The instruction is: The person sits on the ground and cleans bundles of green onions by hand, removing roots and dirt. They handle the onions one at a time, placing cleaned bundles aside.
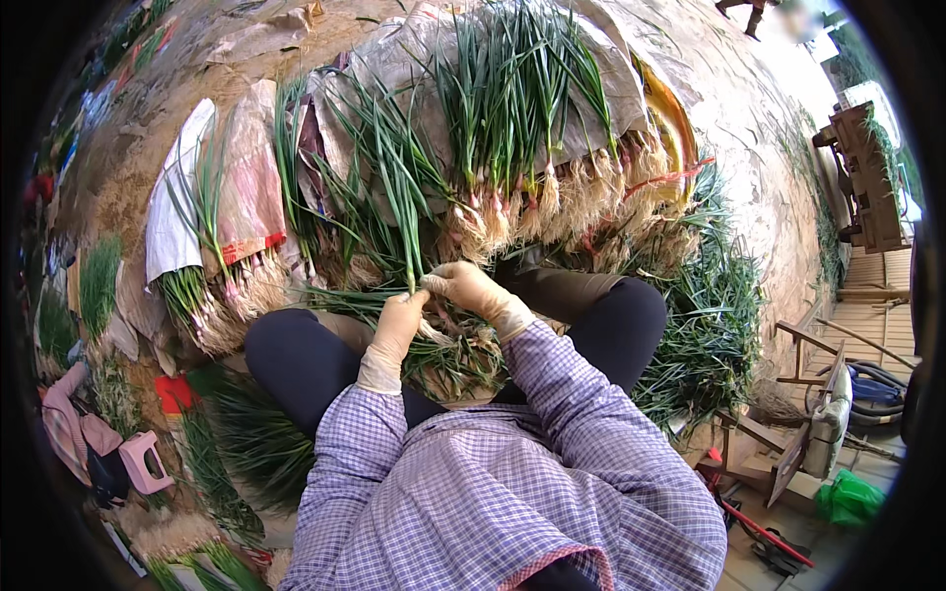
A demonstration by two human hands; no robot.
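My left hand (pixel 397 325), in a pale rubber glove, is closed around the base of a green garlic plant (pixel 406 214) whose long leaves point away from me. Its whitish roots (pixel 434 332) hang below, between my hands. My right hand (pixel 469 288), gloved alike, touches the same stem with its fingertips; whether it pinches a leaf there cannot be told. Beyond my hands, a row of green garlic plants (pixel 510 111) with pinkish bulbs and long roots lies on a woven sack (pixel 621 89). Loose leaves and trimmings (pixel 458 369) lie between my knees.
At left, covered bundles of garlic plants (pixel 214 325) lie beside a pink plastic stool (pixel 145 462). A heap of green leaves (pixel 702 332) is at my right. Farther right are a wooden chair (pixel 791 443), a green plastic bag (pixel 850 499) and a cart (pixel 865 177). A person's legs (pixel 754 18) show at the top.
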